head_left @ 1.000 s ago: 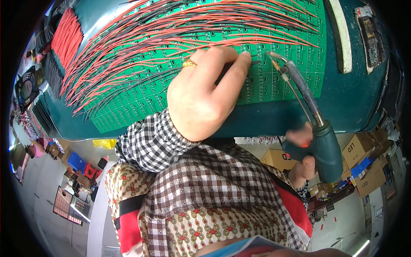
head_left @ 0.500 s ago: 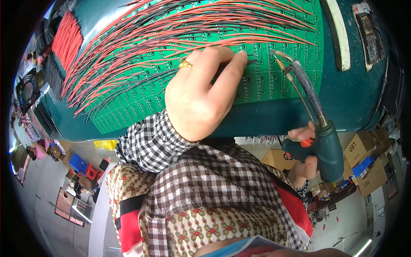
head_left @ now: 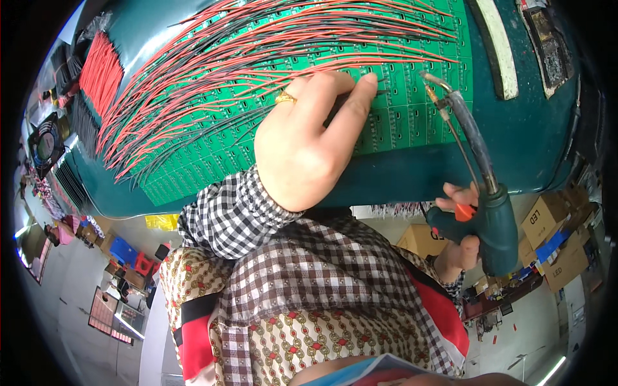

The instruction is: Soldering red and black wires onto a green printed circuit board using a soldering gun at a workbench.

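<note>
My left hand (head_left: 309, 138), with a gold ring on one finger, rests on a large green circuit panel (head_left: 399, 109) and pinches a thin black wire against it with the fingertips. Many red and black wires (head_left: 212, 71) fan out across the panel from the upper left. My right hand (head_left: 460, 225) grips the dark green handle of a soldering gun (head_left: 496, 222). Its long barrel reaches up, and the metal tip (head_left: 430, 80) hovers just right of my left fingertips over the panel.
The panel lies on a dark teal bench (head_left: 534, 135). Bundles of cut red wire (head_left: 96, 71) and black wire lie at the bench's left end beside a small fan (head_left: 42, 145). Cardboard boxes (head_left: 547, 222) stand on the floor at the lower right.
My left hand has slid slightly right along the panel. The soldering gun has stayed close beside it, its tip a little lower and nearer the fingertips.
</note>
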Demonstrator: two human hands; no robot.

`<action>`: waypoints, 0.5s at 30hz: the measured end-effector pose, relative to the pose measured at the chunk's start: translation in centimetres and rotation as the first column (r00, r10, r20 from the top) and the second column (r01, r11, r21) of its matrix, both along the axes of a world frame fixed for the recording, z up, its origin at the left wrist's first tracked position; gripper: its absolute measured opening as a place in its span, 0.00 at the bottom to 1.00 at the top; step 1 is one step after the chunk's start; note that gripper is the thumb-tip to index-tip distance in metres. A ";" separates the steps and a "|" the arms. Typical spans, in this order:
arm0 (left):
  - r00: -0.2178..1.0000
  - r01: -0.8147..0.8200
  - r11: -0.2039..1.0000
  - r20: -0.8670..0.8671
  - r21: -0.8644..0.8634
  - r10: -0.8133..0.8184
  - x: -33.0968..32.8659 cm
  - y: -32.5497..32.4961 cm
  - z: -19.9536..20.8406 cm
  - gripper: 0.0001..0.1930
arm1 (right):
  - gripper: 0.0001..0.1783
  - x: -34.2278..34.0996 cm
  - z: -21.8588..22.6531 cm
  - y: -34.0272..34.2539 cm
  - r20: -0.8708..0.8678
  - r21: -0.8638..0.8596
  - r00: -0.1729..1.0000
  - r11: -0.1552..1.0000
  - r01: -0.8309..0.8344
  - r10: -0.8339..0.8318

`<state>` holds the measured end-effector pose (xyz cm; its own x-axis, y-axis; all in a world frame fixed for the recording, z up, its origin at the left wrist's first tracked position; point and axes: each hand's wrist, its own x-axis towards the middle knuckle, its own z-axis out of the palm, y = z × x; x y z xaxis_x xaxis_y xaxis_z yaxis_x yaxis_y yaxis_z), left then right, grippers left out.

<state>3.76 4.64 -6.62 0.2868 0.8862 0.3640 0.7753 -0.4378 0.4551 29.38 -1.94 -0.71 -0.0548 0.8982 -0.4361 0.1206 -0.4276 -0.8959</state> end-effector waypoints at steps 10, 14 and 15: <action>0.997 -0.073 0.992 0.024 -0.102 0.076 0.0 -0.3 1.2 0.19 | 0.45 0.4 -1.3 -0.2 -0.037 0.133 0.989 0.981 -0.138 0.144; 0.996 -0.084 0.991 0.021 -0.104 0.087 0.2 -0.3 1.2 0.18 | 0.45 0.6 -1.4 0.5 -0.046 0.173 0.981 0.969 -0.178 0.189; 0.996 -0.080 0.993 0.023 -0.091 0.082 0.3 -0.1 1.2 0.18 | 0.45 0.6 -1.4 0.7 -0.054 0.183 0.978 0.965 -0.187 0.200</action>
<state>4.11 4.51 -5.46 0.2038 0.9356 0.2885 0.7935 -0.3304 0.5110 30.00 -1.28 -2.10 -0.2604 0.9296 -0.2606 0.1181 -0.2372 -0.9642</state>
